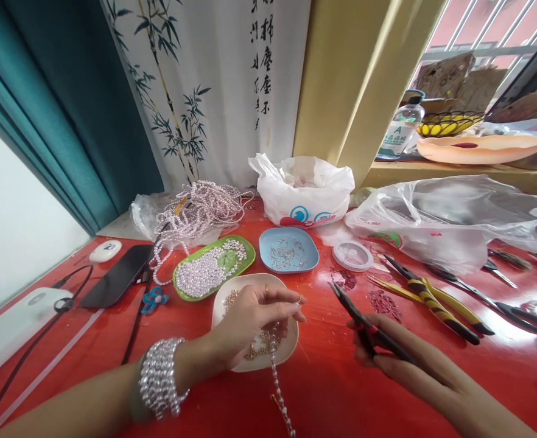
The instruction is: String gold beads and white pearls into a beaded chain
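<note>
My left hand (254, 316), fingers pinched together, grips a chain of pearly beads (276, 377) that hangs down toward the table's front edge. A tiny gold-coloured bit shows at the fingertips. Under that hand lies a cream plate (220, 307) with gold-coloured pieces, partly covered by the hand. To the right, my right hand (396, 350) is wrapped round dark-handled pliers (353, 311). Their jaws point up and left toward my left hand, apart from the beads. Several strands of pearly beads (161, 377) circle my left wrist.
Behind stand a green tray (251, 248) of loose pearls, a blue dish (312, 263) with small metal pieces and a white plastic bag (302, 191). Yellow-black pliers (437, 304) and scissors (492, 298) lie right. A phone (115, 277) and pearl strands (204, 213) lie left.
</note>
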### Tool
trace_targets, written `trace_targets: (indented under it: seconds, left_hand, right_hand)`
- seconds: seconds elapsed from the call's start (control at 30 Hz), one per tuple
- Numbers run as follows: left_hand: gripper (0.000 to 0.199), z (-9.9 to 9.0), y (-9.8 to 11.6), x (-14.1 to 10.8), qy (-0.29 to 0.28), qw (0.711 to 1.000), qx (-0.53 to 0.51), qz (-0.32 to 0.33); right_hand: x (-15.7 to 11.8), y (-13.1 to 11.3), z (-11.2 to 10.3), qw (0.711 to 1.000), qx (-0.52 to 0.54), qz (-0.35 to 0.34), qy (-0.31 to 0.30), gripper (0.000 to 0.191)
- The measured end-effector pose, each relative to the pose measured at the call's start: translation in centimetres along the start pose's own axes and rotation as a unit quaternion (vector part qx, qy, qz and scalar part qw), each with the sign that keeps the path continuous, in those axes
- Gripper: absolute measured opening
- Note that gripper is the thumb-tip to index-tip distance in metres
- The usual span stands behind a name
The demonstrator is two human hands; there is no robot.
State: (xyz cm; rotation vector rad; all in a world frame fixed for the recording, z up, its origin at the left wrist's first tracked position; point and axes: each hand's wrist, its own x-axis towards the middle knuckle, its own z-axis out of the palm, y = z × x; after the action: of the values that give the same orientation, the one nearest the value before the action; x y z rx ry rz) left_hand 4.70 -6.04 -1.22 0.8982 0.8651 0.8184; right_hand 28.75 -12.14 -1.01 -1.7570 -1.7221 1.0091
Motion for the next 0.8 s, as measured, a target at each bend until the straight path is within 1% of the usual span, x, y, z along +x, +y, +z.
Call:
trace_targets:
  seconds: [0.1, 0.13, 0.2, 0.3, 0.4, 0.57, 0.7, 0.8]
  left_hand:
    - [0.019, -0.1, 0.1, 0.1, 0.005, 1.000, 0.006, 0.011]
    - [0.018, -0.2, 0.1, 0.1, 0.005, 1.000, 0.007, 0.015]
    - [0.017, -0.2, 0.2, 0.1, 0.006, 1.000, 0.005, 0.019]
    - [0.016, -0.1, 0.3, 0.1, 0.017, 1.000, 0.004, 0.016]
    - [0.017, 0.0, 0.3, 0.1, 0.025, 1.000, 0.005, 0.014]
    - [0.019, -0.1, 0.1, 0.0, 0.031, 0.999, -0.001, 0.011]
    - [0.021, -0.1, 0.1, 0.0, 0.031, 1.000, -0.003, 0.003]
    - [0.022, 0.0, 0.1, 0.0, 0.032, 0.999, 0.001, -0.001]
  right_hand:
    - [0.0, -1.3, 1.0, 0.998, 0.051, 0.031, -0.005, 0.051]
    - [0.2, -1.9, 1.2, 0.998, 0.055, 0.023, -0.018, 0.049]
    - [0.6, -3.2, 1.4, 0.998, 0.043, -0.020, -0.048, 0.037]
    - [1.2, -5.1, 1.3, 0.997, 0.002, -0.059, -0.058, 0.020]
    - [1.5, -6.2, 1.3, 0.995, -0.031, -0.079, -0.056, 0.017]
    - [1.5, -6.4, 1.5, 0.992, -0.056, -0.105, -0.051, 0.019]
    - [1.6, -6.0, 1.7, 0.989, -0.048, -0.133, -0.044, 0.019]
    - [1.6, -5.8, 1.8, 0.988, -0.041, -0.141, -0.048, 0.021]
